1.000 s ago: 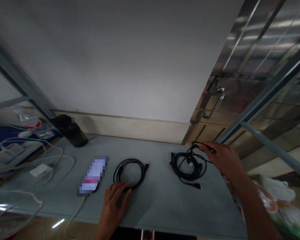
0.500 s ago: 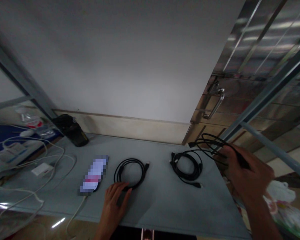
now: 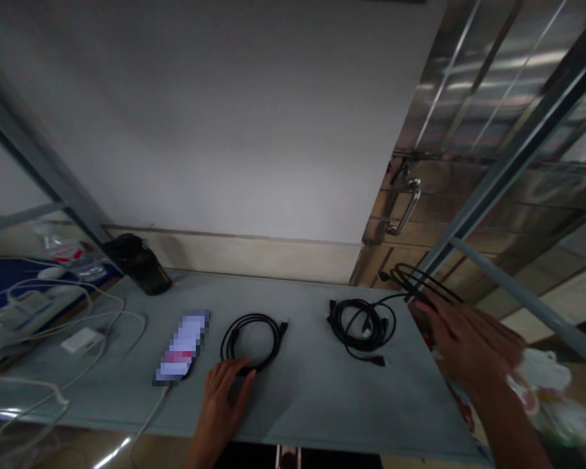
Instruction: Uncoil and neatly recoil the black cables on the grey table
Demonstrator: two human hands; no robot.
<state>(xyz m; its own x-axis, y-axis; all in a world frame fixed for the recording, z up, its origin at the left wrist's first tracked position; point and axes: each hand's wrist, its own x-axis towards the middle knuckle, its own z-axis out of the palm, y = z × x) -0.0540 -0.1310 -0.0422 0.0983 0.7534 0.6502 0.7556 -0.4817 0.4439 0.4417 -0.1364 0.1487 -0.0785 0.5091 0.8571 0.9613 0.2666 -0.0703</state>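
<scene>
The left hand point(image 3: 221, 407) lies with its fingers apart, the fingertips on a coiled black cable point(image 3: 251, 337) on a grey table point(image 3: 312, 397). The right hand point(image 3: 469, 345), blurred, sits at the table's right edge beside a raised cable loop point(image 3: 422, 281) running from a black cable bundle point(image 3: 361, 326); whether it grips the loop cannot be told.
</scene>
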